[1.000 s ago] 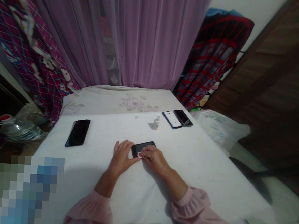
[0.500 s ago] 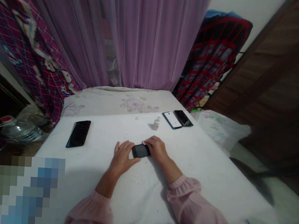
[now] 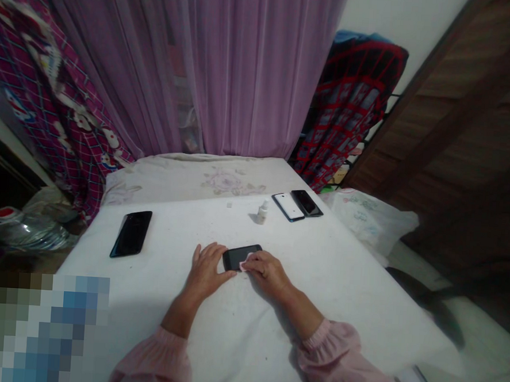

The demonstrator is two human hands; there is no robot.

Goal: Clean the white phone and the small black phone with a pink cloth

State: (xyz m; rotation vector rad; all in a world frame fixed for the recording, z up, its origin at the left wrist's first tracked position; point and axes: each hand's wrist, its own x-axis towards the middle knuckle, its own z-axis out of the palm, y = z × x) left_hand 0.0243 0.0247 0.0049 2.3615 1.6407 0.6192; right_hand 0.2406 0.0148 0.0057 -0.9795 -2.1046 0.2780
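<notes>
A dark smartphone (image 3: 236, 257) lies screen up on the white cloth-covered table (image 3: 177, 336). My left hand (image 3: 205, 273) grips its left end, thumb at the near edge and fingers at the far edge. Pinched in the fingers of my right hand (image 3: 271, 277) is a small pink cloth (image 3: 244, 265), which rests against the lower right part of the screen. My right fingers hide part of the cloth and the near right corner of the phone. Beyond the hands, a small white bottle (image 3: 263, 213) stands upright.
Farther right lie a white-backed phone (image 3: 288, 206) and a black phone (image 3: 308, 202), side by side. Another black phone (image 3: 132, 233) is at the left. A tiny pale square (image 3: 229, 205) lies near the back. Beside the table are a water jug (image 3: 32, 229) and a plastic bag (image 3: 365, 221).
My right hand has slid the pink cloth from the phone's far edge down toward its near edge, uncovering the far right corner. My left hand keeps its grip. The view has shifted slightly.
</notes>
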